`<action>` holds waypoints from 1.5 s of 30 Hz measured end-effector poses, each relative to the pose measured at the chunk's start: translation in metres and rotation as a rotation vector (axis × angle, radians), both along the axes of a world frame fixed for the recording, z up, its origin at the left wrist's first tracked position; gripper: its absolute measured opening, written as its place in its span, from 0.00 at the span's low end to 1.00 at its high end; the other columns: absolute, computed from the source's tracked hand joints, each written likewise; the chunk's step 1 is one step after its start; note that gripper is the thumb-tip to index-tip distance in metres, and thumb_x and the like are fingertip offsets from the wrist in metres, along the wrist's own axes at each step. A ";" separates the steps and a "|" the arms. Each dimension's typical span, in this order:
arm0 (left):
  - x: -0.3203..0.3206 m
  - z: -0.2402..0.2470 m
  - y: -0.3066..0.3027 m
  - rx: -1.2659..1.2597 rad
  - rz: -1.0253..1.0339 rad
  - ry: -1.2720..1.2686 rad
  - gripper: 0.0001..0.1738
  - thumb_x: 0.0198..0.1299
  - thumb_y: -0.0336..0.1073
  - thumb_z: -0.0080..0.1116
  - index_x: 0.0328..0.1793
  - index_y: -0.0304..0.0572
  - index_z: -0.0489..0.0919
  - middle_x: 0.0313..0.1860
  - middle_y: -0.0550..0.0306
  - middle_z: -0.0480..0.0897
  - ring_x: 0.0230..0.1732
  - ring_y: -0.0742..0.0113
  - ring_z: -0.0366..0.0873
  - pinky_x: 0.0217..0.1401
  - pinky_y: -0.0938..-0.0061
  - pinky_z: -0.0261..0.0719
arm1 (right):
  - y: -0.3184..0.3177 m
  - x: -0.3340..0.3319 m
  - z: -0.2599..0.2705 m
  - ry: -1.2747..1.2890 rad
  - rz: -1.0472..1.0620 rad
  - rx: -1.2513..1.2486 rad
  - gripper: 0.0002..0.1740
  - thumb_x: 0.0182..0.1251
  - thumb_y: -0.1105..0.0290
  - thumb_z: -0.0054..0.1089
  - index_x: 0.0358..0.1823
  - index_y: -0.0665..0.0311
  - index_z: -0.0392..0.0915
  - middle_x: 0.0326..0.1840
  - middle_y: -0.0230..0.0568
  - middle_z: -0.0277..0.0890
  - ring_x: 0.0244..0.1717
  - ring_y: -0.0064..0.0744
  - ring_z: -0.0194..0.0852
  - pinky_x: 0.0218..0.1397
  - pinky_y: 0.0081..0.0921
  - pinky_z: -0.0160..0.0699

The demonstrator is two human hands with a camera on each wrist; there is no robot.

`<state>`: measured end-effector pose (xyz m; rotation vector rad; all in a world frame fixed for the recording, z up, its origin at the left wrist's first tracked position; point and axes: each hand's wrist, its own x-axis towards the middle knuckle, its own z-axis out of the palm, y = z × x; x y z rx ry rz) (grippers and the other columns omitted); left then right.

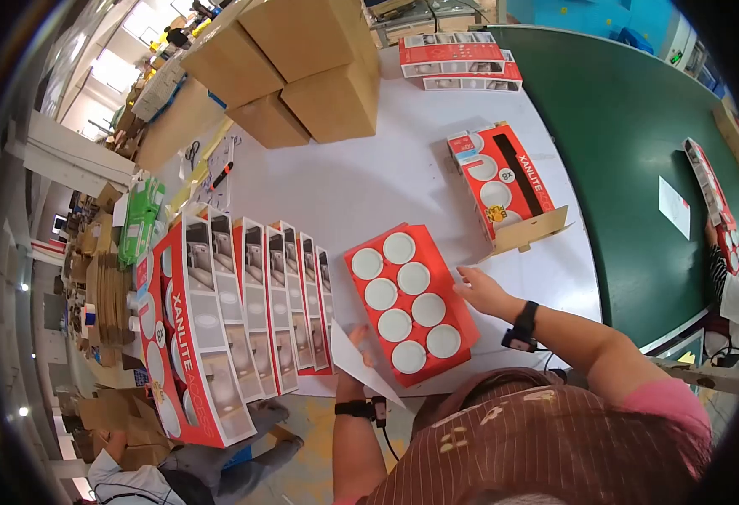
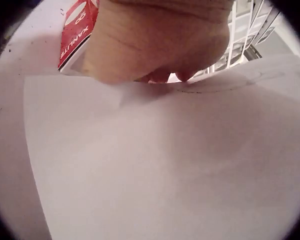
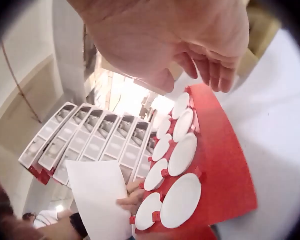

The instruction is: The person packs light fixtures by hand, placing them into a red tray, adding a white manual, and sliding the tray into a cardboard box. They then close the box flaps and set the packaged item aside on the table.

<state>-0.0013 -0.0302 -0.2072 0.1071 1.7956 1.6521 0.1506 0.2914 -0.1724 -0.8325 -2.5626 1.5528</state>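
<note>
A red cardboard insert (image 1: 421, 286) holding several round white discs (image 1: 413, 278) in two rows lies on the table in front of me. At its left side, my left hand (image 3: 132, 197) pinches a white sheet of paper (image 1: 359, 368); the sheet covers part of that hand in the head view and fills most of the left wrist view. My right hand (image 1: 485, 295) is beside the insert's right edge, its fingers loosely bent with nothing in them. In the right wrist view those fingers (image 3: 215, 67) hang over the insert's far end.
Several red XANLITE boxes (image 1: 188, 337) stand in a row at left. Another XANLITE box (image 1: 504, 181) lies with its flap open beyond my right hand. Brown cartons (image 1: 302, 67) are stacked at the back. A green surface (image 1: 613, 168) adjoins the table (image 1: 344, 181) at right.
</note>
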 end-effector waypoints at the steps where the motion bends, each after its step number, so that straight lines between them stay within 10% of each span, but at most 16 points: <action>1: -0.001 -0.009 0.001 -0.026 -0.020 0.008 0.29 0.68 0.42 0.51 0.70 0.32 0.66 0.46 0.52 0.80 0.19 0.76 0.69 0.21 0.81 0.67 | -0.003 -0.010 -0.011 -0.008 -0.001 0.002 0.26 0.68 0.60 0.53 0.62 0.69 0.69 0.57 0.62 0.71 0.59 0.56 0.71 0.62 0.41 0.71; 14: 0.025 -0.075 -0.033 -0.217 -0.172 -0.163 0.32 0.66 0.46 0.53 0.70 0.33 0.66 0.48 0.52 0.80 0.25 0.73 0.72 0.26 0.79 0.70 | -0.043 -0.037 0.001 -0.283 -0.152 -0.170 0.30 0.67 0.49 0.52 0.53 0.72 0.75 0.46 0.61 0.79 0.50 0.54 0.78 0.54 0.38 0.75; 25: 0.083 -0.008 0.018 -0.039 -0.282 -0.181 0.35 0.64 0.49 0.56 0.70 0.34 0.66 0.49 0.52 0.80 0.30 0.71 0.75 0.30 0.77 0.73 | -0.030 0.061 0.079 0.158 -0.403 -0.209 0.23 0.69 0.58 0.59 0.55 0.70 0.73 0.47 0.46 0.77 0.47 0.33 0.76 0.51 0.30 0.76; 35: 0.196 0.029 0.159 0.101 -0.644 -0.121 0.37 0.62 0.52 0.57 0.70 0.34 0.66 0.51 0.51 0.80 0.34 0.69 0.77 0.34 0.75 0.75 | 0.021 0.242 0.057 0.203 -0.696 -0.148 0.23 0.68 0.58 0.57 0.53 0.73 0.74 0.50 0.53 0.76 0.51 0.40 0.76 0.55 0.33 0.73; 45: 0.206 0.008 0.195 0.026 -0.583 -0.145 0.40 0.60 0.55 0.59 0.70 0.35 0.66 0.52 0.51 0.81 0.39 0.66 0.79 0.38 0.74 0.78 | 0.043 0.241 0.005 -0.007 -0.608 -0.138 0.27 0.66 0.48 0.57 0.39 0.72 0.77 0.38 0.58 0.79 0.40 0.52 0.79 0.45 0.40 0.75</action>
